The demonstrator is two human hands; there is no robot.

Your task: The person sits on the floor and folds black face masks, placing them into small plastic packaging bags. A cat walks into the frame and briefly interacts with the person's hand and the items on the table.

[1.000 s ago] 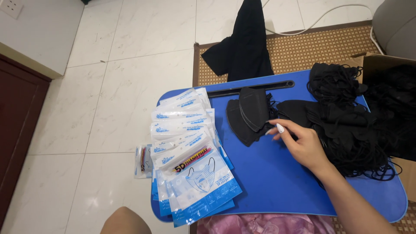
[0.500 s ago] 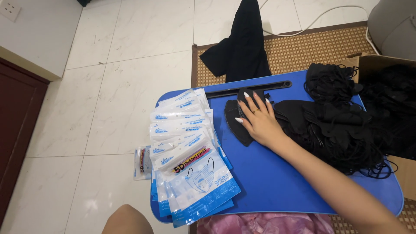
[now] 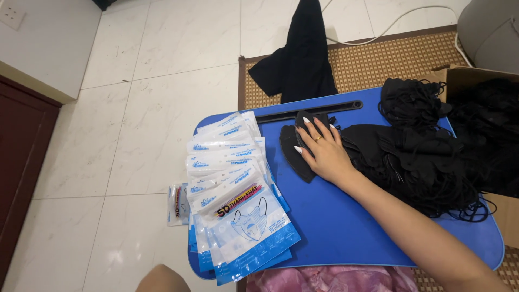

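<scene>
On blue lap tray (image 3: 346, 227), mid-left: right hand (image 3: 323, 151) spread flat, palm down, pressing small stack of folded black face masks (image 3: 292, 154), just beside big tangled heap of black masks (image 3: 421, 162). Left hand out of frame, state unknown. Probably light, soft, floppy, ear loops snag-prone; best pinched along stiff folded edge, clear of stack of blue-and-white mask pouches (image 3: 238, 205) on tray's left side.

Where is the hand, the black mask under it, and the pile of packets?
right hand (image 3: 323, 154), head view, back of the hand.
black mask (image 3: 292, 154), head view, its left edge.
packet pile (image 3: 238, 216), head view, top packet's front.
</scene>
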